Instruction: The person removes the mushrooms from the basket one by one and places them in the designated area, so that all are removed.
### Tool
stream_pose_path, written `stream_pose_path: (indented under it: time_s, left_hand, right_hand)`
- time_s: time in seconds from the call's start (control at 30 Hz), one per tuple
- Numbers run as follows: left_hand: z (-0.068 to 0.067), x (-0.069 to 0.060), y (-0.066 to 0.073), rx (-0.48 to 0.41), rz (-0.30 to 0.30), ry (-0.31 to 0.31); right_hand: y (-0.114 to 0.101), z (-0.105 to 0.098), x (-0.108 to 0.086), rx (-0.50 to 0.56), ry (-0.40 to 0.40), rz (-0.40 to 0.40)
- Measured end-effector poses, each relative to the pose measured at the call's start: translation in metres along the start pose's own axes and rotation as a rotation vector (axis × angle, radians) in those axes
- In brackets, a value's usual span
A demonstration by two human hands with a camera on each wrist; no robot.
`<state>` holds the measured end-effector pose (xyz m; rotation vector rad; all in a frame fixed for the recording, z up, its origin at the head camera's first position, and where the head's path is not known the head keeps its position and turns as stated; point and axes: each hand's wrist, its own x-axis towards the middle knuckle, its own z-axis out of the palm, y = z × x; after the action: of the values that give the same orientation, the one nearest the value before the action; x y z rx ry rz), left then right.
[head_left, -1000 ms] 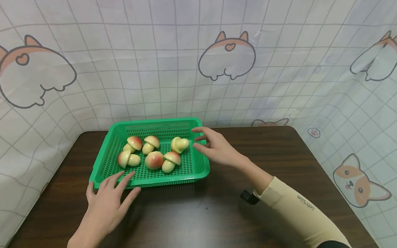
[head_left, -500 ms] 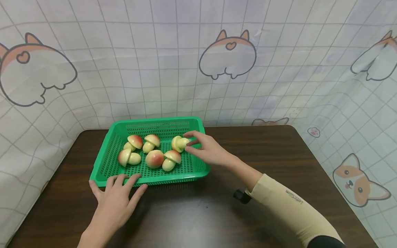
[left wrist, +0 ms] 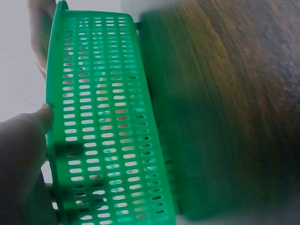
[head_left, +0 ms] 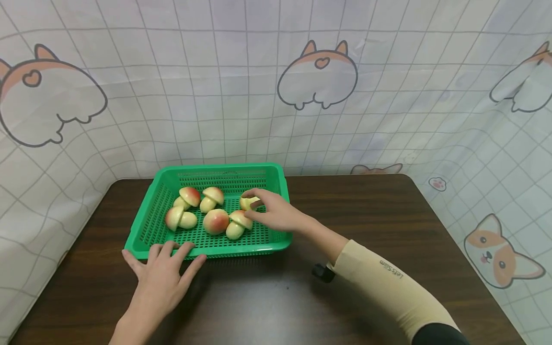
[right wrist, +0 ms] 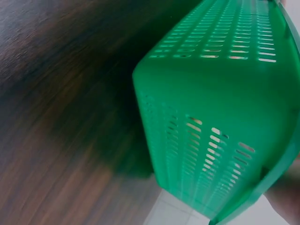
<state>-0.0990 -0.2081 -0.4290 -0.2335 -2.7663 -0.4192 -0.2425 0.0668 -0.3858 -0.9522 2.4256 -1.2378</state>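
Note:
In the head view, a green plastic basket [head_left: 258,249] holds several mushroom-shaped pieces with cream stems and red-blushed caps, such as one piece [head_left: 215,222] in the middle. My left hand [head_left: 161,275] rests its spread fingers on the basket's front rim near the left corner; in the left wrist view the thumb [left wrist: 42,117] touches the rim. My right hand [head_left: 276,211] reaches over the basket's right side. Its thumb and fingers stand apart around the rightmost mushroom piece [head_left: 247,202], which they partly cover. Whether they touch it cannot be made out.
The basket stands on a dark wooden table [head_left: 358,206], close to its back edge. Behind and to the right hangs a white gridded cloth [head_left: 241,96] with cartoon dogs. A small black device [head_left: 323,272] sits under the right wrist.
My right hand has moved left from the basket's right rim to the rightmost mushroom piece. My left hand has shifted slightly right and settled on the front rim. The pieces keep their places.

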Motion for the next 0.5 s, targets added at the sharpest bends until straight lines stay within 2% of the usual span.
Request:
stream_pose_path:
  time_s: [0.23,0.5]
  left_hand:
    - [-0.005,0.001,0.002,0.140,-0.009,-0.073]
    - [-0.002,0.001,0.001,0.166,0.006,-0.034]
  right_hand:
    - [0.000,0.006,0.010,-0.070,-0.047,0.024]
    - [0.001,0.013,0.018,-0.135,-0.054,0.033]
